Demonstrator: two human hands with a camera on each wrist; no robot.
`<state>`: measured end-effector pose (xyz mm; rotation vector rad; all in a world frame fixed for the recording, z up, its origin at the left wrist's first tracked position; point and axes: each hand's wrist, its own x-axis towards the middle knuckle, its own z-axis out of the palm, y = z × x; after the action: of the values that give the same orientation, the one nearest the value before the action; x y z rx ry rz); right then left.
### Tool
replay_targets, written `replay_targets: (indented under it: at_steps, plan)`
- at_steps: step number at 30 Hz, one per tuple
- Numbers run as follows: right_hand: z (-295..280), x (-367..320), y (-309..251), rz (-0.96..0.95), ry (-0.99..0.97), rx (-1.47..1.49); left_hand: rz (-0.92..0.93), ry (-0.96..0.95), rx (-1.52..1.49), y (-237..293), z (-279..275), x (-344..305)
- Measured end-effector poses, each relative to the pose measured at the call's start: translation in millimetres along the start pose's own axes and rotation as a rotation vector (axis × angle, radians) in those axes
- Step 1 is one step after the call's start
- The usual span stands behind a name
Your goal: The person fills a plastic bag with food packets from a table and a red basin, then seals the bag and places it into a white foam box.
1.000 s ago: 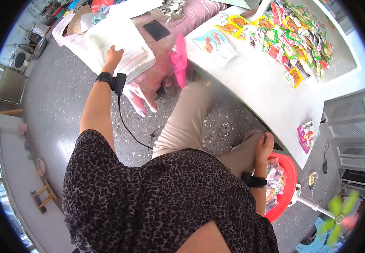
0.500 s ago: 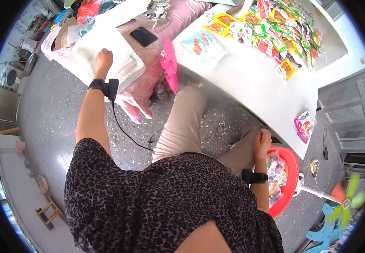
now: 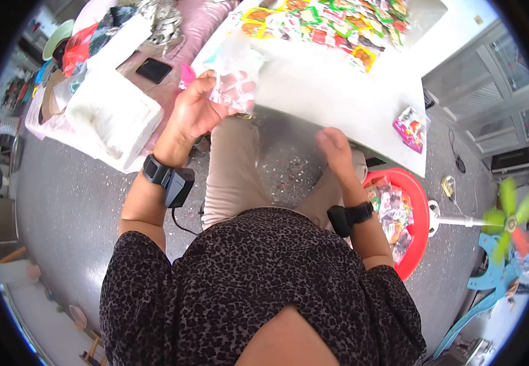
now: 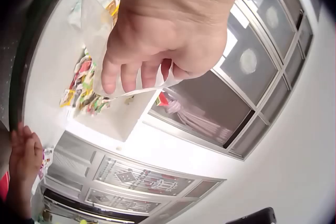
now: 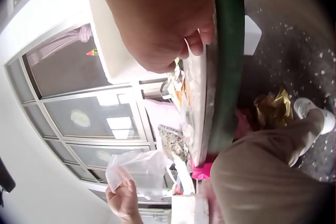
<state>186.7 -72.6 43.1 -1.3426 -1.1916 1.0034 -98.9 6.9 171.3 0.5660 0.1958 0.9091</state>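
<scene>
A clear plastic bag [image 3: 240, 58] is held up by my left hand [image 3: 198, 114] over the near left edge of the white table [image 3: 325, 91]. Thumb and fingers pinch its edge; the right wrist view shows the bag [image 5: 139, 176] hanging thin and translucent. My right hand [image 3: 336, 149], blurred, hovers by the table's front edge, fingers loosely bent and holding nothing. Behind the bag, a heap of small colourful snack packets [image 3: 344, 24] lies at the back of the table. A pink-and-white packet [image 3: 409, 129] sits near the table's right corner.
At left, a white foam box [image 3: 145, 119] and a black phone [image 3: 154, 71] rest on a pink cloth [image 3: 182, 36]. A red tub [image 3: 423, 226] full of packets stands by my right leg. Beyond it, a green-bladed fan [image 3: 511, 222] stands on the floor.
My left hand has come away from the foam box and moved right to the table edge, now with the clear bag. My right hand has lifted off my leg and moved forward.
</scene>
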Motion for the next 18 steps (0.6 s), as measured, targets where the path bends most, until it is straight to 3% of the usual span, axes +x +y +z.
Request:
replay_targets:
  at_steps: [2,3,6,9,10,13,18]
  plan:
    - [19.1,-2.8,-33.3,0.166,-0.058,0.249,-0.064,-0.083,0.029,-22.5,17.5,8.7]
    - [23.4,-4.2,-45.6,0.151,-0.057,0.264,-0.093,-0.09,0.016,-32.5,18.5,12.6]
    - [27.4,-3.9,-67.0,0.088,0.003,0.303,-0.013,0.041,0.429,-57.0,11.0,20.5]
    - [25.8,0.2,-86.8,0.093,0.002,0.411,0.476,0.033,1.544,-77.5,16.0,22.4]
    - [27.0,1.3,-92.4,0.148,-0.018,0.477,0.639,-0.017,1.762,-83.8,20.8,25.4]
    - [31.0,7.6,-97.3,0.261,-0.067,0.634,0.655,-0.084,2.03,-100.7,18.4,27.8]
    - [32.5,13.4,-74.5,0.275,-0.084,0.691,0.771,-0.143,2.084,-116.6,14.4,23.7]
